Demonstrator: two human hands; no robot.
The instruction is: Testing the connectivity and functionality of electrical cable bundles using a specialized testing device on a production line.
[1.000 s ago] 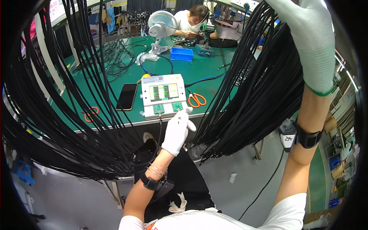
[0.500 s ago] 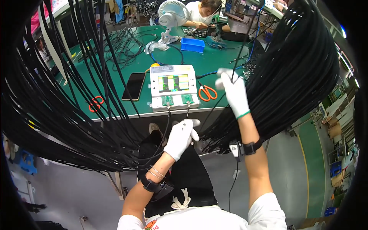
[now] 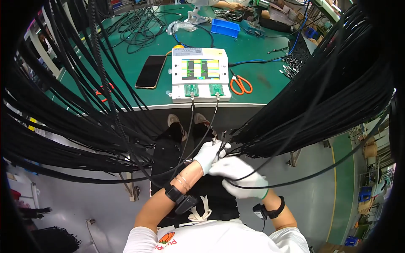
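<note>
Cables (image 3: pixel 222 144), slim and black, are pinched in the left knit-gloved grip (image 3: pixel 206 156). Beside it the right grip (image 3: pixel 236 170) is blurred; I can't tell its hold.

On the table (image 3: pixel 270 86), upper centre of the frame, a screen device (image 3: pixel 200 76) sits between a phone (image 3: pixel 151 71) at left and scissors (image 3: pixel 241 85) at right, a bin (image 3: pixel 225 28) behind. Below, cables (image 3: pixel 222 141) lie in the left hand (image 3: pixel 208 157), the right hand (image 3: pixel 241 176) just beside. A left bundle (image 3: pixel 63 128) and right bundle (image 3: pixel 314 103) flank them.
</note>
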